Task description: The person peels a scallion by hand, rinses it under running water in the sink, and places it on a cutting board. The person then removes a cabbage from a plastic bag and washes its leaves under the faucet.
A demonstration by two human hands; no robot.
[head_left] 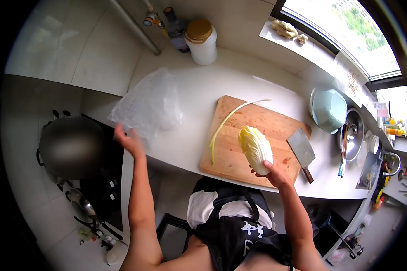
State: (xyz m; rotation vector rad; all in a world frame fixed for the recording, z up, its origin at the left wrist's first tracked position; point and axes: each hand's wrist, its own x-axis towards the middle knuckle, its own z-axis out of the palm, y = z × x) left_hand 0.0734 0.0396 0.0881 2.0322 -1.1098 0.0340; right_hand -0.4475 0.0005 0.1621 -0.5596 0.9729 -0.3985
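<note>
**Cabbage (pixel 256 149) gripped in right hand (pixel 275 173), over the board (pixel 233 168)**

Obs. limits, from my remote feed: the left hand (pixel 131 142) is motion-blurred, and I can't resolve its fingertips or confirm contact with the clear plastic bag (pixel 153 97) just beyond it. The bag is crumpled and I can't read any contents. Some right-hand fingers are lost behind the cabbage. I can't judge whether the cabbage's leafy end touches the wood. Dark lens edges crop the far left and right; small items by the tap (pixel 392 163) blur together.

Hands: left is released, fingers spread, nothing seen in it. Right is wrapped around the pale stem end of the cabbage, its yellow leafy end pointing away from the wearer.

Surface: a curved green stalk (pixel 222 125) lies along the board's left side, its upper tip past the far edge. A cleaver (pixel 301 148) rests at the right edge, handle toward the wearer and off the wood. Right of that I log a pale blue container (pixel 332 110) and a metal bowl (pixel 356 124).

Room: jar (pixel 202 47) and dark bottle (pixel 177 34) at the back of the white counter (pixel 257 86); ginger (pixel 285 29) on the windowsill; a large dark pan (pixel 72 147) at left.
</note>
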